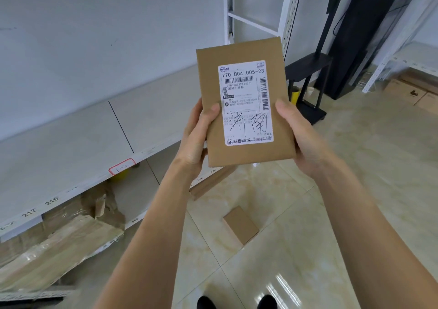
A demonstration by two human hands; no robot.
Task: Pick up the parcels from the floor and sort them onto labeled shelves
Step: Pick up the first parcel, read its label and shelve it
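Far left, a white shelf [71,140] runs along the wall, its top board bare in view, front edge carrying a red-bordered tag reading 1-2 [122,166] and printed numbers 216, 217. Under it, crumpled cardboard and wrap [59,237] fills the lower level. Left hand [199,140] holds the parcel's lower left edge, thumb curled over the front face, other fingers hidden behind. The parcel [246,102], a flat brown cardboard box, is held up at chest height between both hands, long axis near upright, tipped slightly, white shipping label [246,102] facing the camera with handwritten characters. Right hand [298,138] grips the lower right edge the same way, thumb on the front, fingers wrapped behind. Below, two more parcels lie on the tiled floor: one [240,223] between the forearms, one [211,183] at the shelf foot. Likely step: reading the label before shelving. Shelf lies to the left of the parcel, so the left hand is nearer; open board there looks roomy. Right side is tighter: white rack upright [288,12], black stand [315,72], another shelf [403,57] with boxes beneath.
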